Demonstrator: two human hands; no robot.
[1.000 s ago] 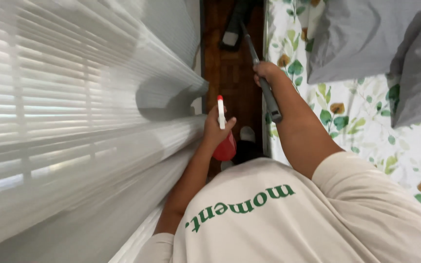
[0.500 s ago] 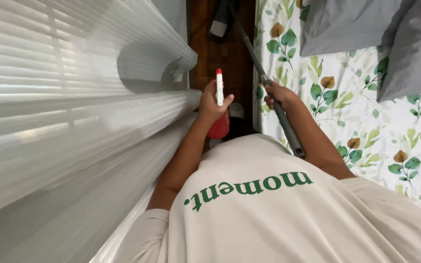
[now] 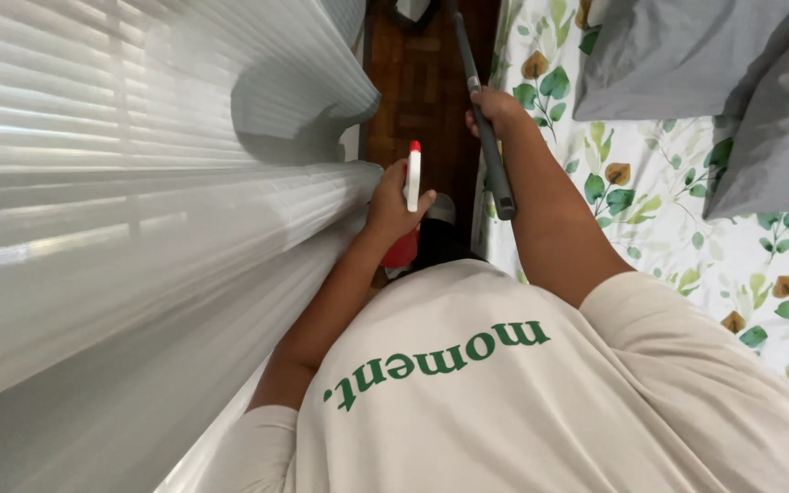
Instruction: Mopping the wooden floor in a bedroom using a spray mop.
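Red-bodied spray bottle (image 3: 413, 183) with a white nozzle, upright in the left hand (image 3: 390, 205), fingers wrapped shut around its neck, thumb near the trigger side. Probably light plastic, smooth and a little slippery if wet; best held at the narrow neck just under the head, as now. Grey pole (image 3: 490, 164), slim and stiff, gripped in the closed right hand (image 3: 497, 111) partway along its length, running away toward the far floor, lower end out of view past the top edge. Likely light but awkward through its length; steadier if taken with the fist low on the dark grip section. Between the 2 hands, a narrow strip of dark wooden parquet floor (image 3: 417, 91). To the left, pale sheer curtain (image 3: 139, 274) in soft folds over white slatted blinds (image 3: 47, 110), crowding the left arm closely. To the right, bed with leaf-and-flower sheet (image 3: 668, 210) and 2 grey pillows (image 3: 687, 55), hemming in the pole. Near edge filled by a cream shirt (image 3: 550, 411) with green lettering.
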